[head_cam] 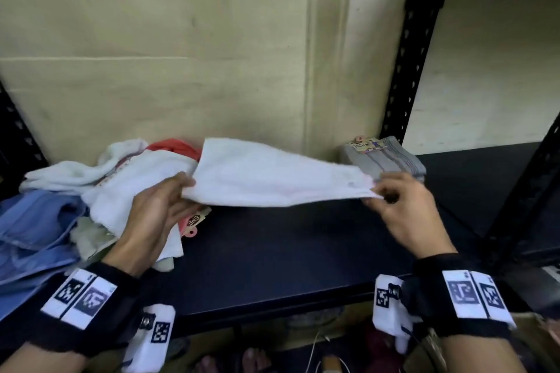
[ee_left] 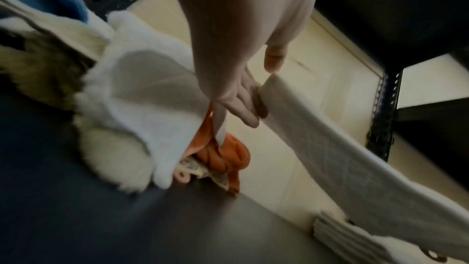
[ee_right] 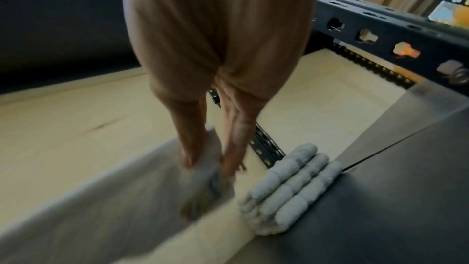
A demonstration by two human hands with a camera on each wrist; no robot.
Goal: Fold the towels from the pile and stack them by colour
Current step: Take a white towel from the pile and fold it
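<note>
Towels: one white towel (head_cam: 272, 175) held stretched above the dark shelf (head_cam: 288, 251); one folded grey stack (head_cam: 385, 157) at the back right; a loose pile (head_cam: 100, 188) at the left.
Left wrist view only: orange cloth (ee_left: 228, 158) under the pile.
Left hand (head_cam: 157, 206): grip pinching the towel's left end.
Right hand (head_cam: 403, 206): grip pinching the right corner.

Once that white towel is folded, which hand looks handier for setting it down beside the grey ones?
Probably the right hand. It pinches the white towel at the end right beside the folded grey towels, while the left hand holds the other end over by the unfolded pile.
</note>
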